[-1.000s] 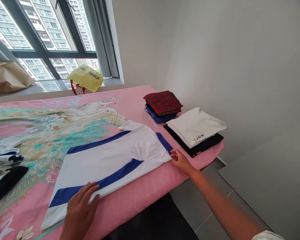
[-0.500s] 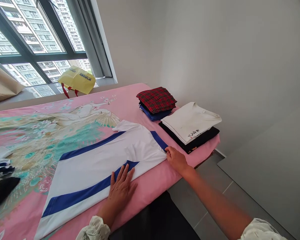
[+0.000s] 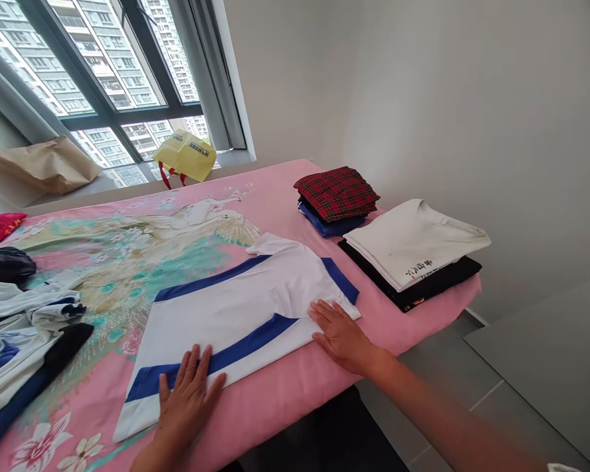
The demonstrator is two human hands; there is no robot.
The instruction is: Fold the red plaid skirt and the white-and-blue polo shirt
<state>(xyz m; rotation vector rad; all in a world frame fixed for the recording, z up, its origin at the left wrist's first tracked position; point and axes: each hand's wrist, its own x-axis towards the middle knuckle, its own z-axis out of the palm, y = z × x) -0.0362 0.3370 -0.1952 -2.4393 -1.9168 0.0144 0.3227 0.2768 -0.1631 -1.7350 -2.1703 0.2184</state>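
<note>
A white T-shirt [image 3: 216,308] with blue side panels lies spread on its side along the near edge of the bed, its collar end pointing away and to the right. My left hand [image 3: 189,383] rests flat on its near blue stripe toward the hem, fingers spread. Near the sleeve, my right hand [image 3: 341,334] lies flat on the white cloth with the fingers stretched out. Neither hand grips anything.
To the right sit folded stacks: a red plaid garment [image 3: 337,193] over blue ones, and a white shirt [image 3: 417,242] over black ones. Loose clothes [image 3: 24,341] lie heaped at left. A yellow bag [image 3: 185,155] and brown paper bag [image 3: 49,164] stand by the window.
My right hand has let go of the sleeve edge and now lies flat on the shirt. My left hand has slid along the stripe toward the hem. The view has turned left.
</note>
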